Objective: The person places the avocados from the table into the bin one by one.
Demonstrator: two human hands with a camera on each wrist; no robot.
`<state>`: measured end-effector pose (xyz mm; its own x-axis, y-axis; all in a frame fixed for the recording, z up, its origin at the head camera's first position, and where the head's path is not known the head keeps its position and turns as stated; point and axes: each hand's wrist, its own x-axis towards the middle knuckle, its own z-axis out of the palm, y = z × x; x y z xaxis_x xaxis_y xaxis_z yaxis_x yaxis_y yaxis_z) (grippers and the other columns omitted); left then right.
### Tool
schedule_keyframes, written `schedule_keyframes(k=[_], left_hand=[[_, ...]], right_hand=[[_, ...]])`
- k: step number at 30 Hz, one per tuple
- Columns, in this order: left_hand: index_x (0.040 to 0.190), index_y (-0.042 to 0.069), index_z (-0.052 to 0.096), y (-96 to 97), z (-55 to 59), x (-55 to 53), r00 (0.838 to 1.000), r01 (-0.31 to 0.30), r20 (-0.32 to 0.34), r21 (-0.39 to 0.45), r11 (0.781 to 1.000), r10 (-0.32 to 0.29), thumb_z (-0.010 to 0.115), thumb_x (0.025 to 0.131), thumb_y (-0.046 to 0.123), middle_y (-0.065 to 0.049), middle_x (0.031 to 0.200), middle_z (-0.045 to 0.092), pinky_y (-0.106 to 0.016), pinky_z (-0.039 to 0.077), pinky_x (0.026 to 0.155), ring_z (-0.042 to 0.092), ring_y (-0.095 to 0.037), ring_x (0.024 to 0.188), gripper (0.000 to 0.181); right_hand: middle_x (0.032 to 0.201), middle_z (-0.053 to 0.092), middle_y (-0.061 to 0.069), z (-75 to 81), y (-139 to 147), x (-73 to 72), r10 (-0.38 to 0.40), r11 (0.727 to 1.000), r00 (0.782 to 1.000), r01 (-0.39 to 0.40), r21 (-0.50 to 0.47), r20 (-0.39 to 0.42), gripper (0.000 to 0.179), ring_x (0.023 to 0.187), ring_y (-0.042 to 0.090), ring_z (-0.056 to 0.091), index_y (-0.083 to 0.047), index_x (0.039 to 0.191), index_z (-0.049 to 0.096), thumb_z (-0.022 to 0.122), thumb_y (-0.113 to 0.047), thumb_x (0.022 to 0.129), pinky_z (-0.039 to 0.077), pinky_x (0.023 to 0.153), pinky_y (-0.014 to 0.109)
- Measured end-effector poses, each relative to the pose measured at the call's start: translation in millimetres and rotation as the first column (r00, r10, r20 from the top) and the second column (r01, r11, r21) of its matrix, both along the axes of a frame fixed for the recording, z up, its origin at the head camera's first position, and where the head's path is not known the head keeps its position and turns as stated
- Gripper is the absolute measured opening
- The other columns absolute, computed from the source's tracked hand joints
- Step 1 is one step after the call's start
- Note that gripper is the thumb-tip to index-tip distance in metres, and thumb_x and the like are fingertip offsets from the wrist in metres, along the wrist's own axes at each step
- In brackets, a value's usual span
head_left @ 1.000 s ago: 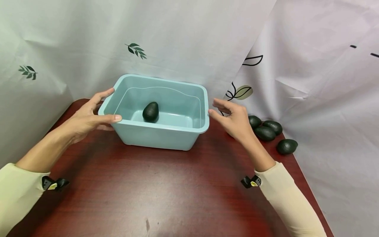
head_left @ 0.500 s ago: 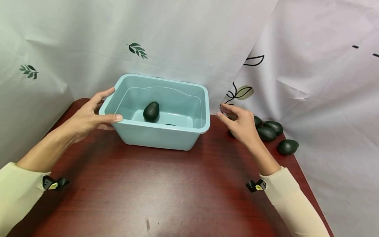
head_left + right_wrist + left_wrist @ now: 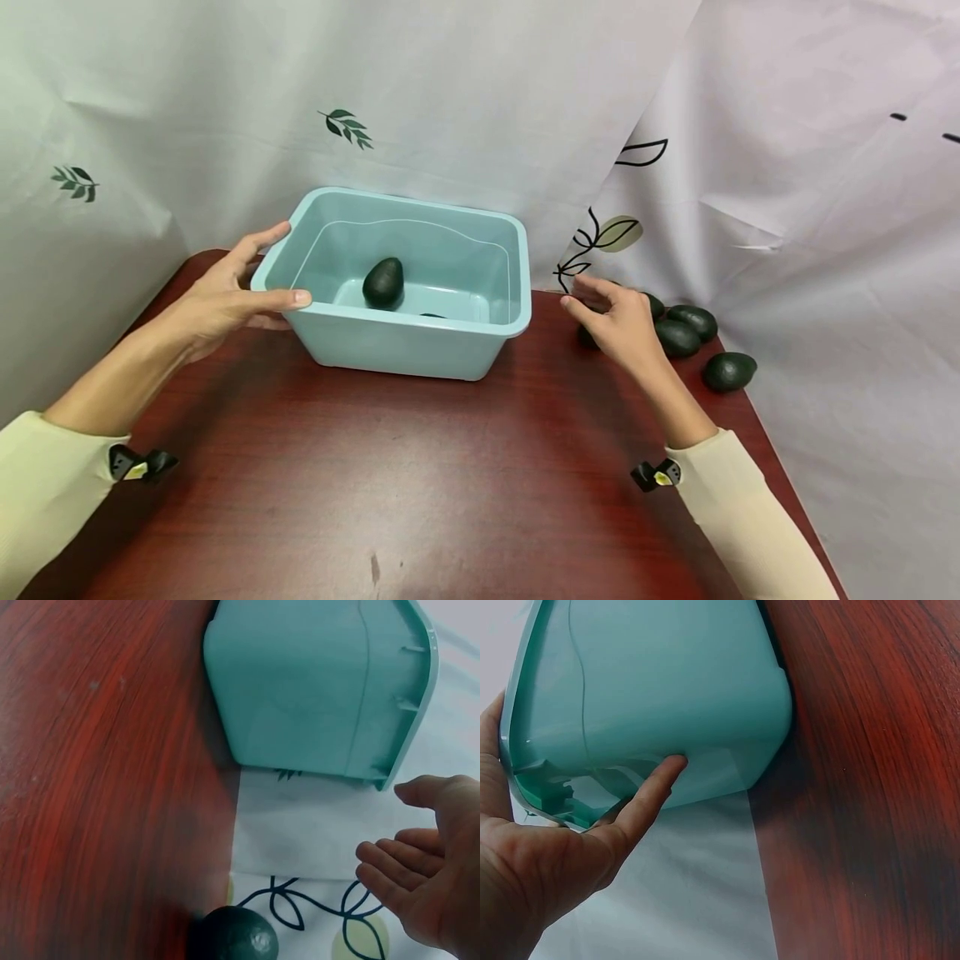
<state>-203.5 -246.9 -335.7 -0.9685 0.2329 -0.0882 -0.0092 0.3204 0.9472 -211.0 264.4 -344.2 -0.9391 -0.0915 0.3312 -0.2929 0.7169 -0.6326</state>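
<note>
A light blue plastic bin [image 3: 405, 346] stands near the back of the table, with one dark green avocado [image 3: 383, 284] on its floor. A dark sliver shows just behind its front rim, too little of it to identify. My left hand [image 3: 217, 292] holds the bin's left end, thumb on the front corner of the rim; in the left wrist view its fingers lie against the outer wall. My right hand [image 3: 618, 321] hovers right of the bin, fingers loosely bent and nothing held. Under it lies a partly hidden avocado [image 3: 587, 337], beside several others, including one in front [image 3: 729, 372].
The dark red wooden table [image 3: 420, 467] extends in front of the bin. A white cloth with leaf prints [image 3: 450, 100] hangs close behind the bin and along the right side. More avocados [image 3: 677, 338] lie by the table's right edge.
My right hand has moved rightward and slightly down, away from the bin's right rim to above the avocados. A dark sliver has appeared inside the bin. My left hand stays in place.
</note>
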Motion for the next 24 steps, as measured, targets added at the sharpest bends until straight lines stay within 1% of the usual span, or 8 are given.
schedule_keyframes(k=[3, 8, 10, 16, 20, 24], left_hand=[[0.164, 0.049, 0.01, 0.3, 0.7, 0.3, 1.0, -0.001, 0.0, -0.005, 1.0, 0.001, 0.075, 0.097, 0.022, -0.01, 0.163, 0.025, -0.044, 0.064, 0.087, 0.052, -0.024, 0.126, 0.097], [0.164, 0.049, 0.01, 1.0, 1.6, 0.3, 1.0, 0.0, -0.001, -0.008, 1.0, 0.0, 0.075, 0.097, 0.022, -0.011, 0.162, 0.025, -0.044, 0.064, 0.087, 0.052, -0.025, 0.126, 0.097], [0.164, 0.049, 0.011, 0.7, 1.5, 0.3, 1.0, 0.0, 0.002, -0.005, 1.0, 0.0, 0.075, 0.097, 0.022, -0.011, 0.162, 0.026, -0.044, 0.064, 0.087, 0.053, -0.024, 0.125, 0.097], [0.163, 0.049, 0.011, -0.6, 0.3, -0.2, 1.0, 0.005, 0.012, -0.001, 1.0, -0.005, 0.075, 0.097, 0.022, -0.011, 0.162, 0.026, -0.045, 0.064, 0.088, 0.054, -0.022, 0.124, 0.096], [0.163, 0.05, 0.01, -0.9, -0.1, -0.4, 1.0, 0.008, 0.014, 0.003, 1.0, -0.008, 0.075, 0.097, 0.021, -0.011, 0.163, 0.025, -0.044, 0.064, 0.088, 0.055, -0.021, 0.124, 0.097], [0.163, 0.05, 0.011, -0.9, 0.4, -0.2, 1.0, 0.009, 0.015, 0.01, 1.0, -0.009, 0.075, 0.097, 0.021, -0.011, 0.163, 0.025, -0.044, 0.064, 0.088, 0.055, -0.02, 0.123, 0.097]], right_hand=[[0.128, 0.075, 0.005, -2.9, 5.1, -1.2, -0.012, 1.0, 1.0, 0.012, 0.002, 0.013, 0.051, 0.112, 0.018, 0.076, -0.021, 0.138, 0.068, 0.076, -0.045, 0.094, 0.061, 0.095, 0.041], [0.129, 0.074, 0.009, -5.9, 13.8, -1.3, -0.032, 0.999, 0.998, 0.032, -0.009, 0.046, 0.051, 0.114, 0.022, 0.075, -0.018, 0.139, 0.068, 0.077, -0.042, 0.094, 0.06, 0.096, 0.043], [0.128, 0.074, 0.011, -6.6, 17.2, -1.3, -0.042, 0.999, 0.997, 0.042, -0.01, 0.059, 0.052, 0.114, 0.024, 0.075, -0.018, 0.139, 0.068, 0.077, -0.043, 0.094, 0.06, 0.097, 0.045], [0.13, 0.073, 0.012, -7.7, 24.6, -0.5, -0.062, 0.998, 0.995, 0.061, 0.024, 0.084, 0.057, 0.117, 0.028, 0.074, -0.016, 0.14, 0.067, 0.077, -0.047, 0.093, 0.059, 0.098, 0.049], [0.13, 0.073, 0.011, -9.8, 28.3, 0.1, -0.08, 0.996, 0.992, 0.076, 0.047, 0.092, 0.059, 0.117, 0.028, 0.073, -0.014, 0.14, 0.066, 0.077, -0.047, 0.093, 0.059, 0.099, 0.049], [0.129, 0.074, 0.011, -11.9, 31.2, 0.2, -0.107, 0.993, 0.989, 0.102, 0.054, 0.1, 0.063, 0.117, 0.027, 0.073, -0.014, 0.14, 0.067, 0.078, -0.051, 0.091, 0.059, 0.099, 0.049]])
